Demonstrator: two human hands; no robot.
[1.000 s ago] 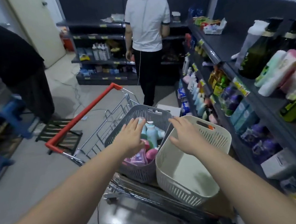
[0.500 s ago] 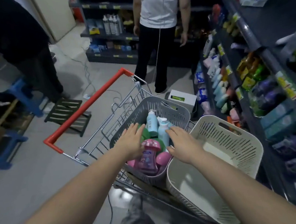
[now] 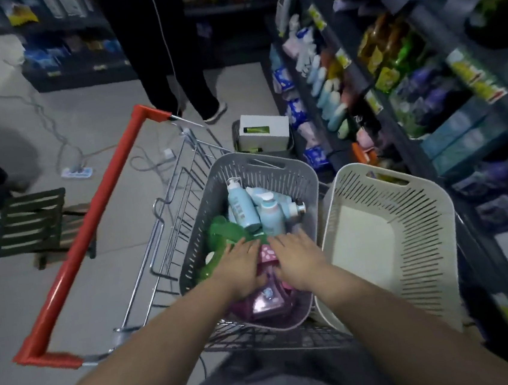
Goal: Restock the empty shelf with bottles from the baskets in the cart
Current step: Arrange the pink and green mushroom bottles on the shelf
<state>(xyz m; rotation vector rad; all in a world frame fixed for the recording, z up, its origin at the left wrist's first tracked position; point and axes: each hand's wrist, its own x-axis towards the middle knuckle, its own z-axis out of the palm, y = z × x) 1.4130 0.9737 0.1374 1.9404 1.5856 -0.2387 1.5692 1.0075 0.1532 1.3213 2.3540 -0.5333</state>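
- Head view: the grey basket (image 3: 307, 186) sits in the wire cart (image 3: 179, 206).
- Inside the grey basket lie blue bottles (image 3: 241, 207) at its far end, a green bottle (image 3: 219, 232) on its left side and a pink bottle (image 3: 269, 302) at its near end.
- The left hand (image 3: 242, 270) and right hand (image 3: 297, 261) reach into the grey basket, fingers stretched flat, side by side over the pink bottle and gripping nothing.
- A white basket (image 3: 423, 237) stands just right of the grey basket, with stocked shelves (image 3: 394, 108) further right.
- Beyond the grey basket are a white box (image 3: 263, 131) and a standing person (image 3: 170, 60).
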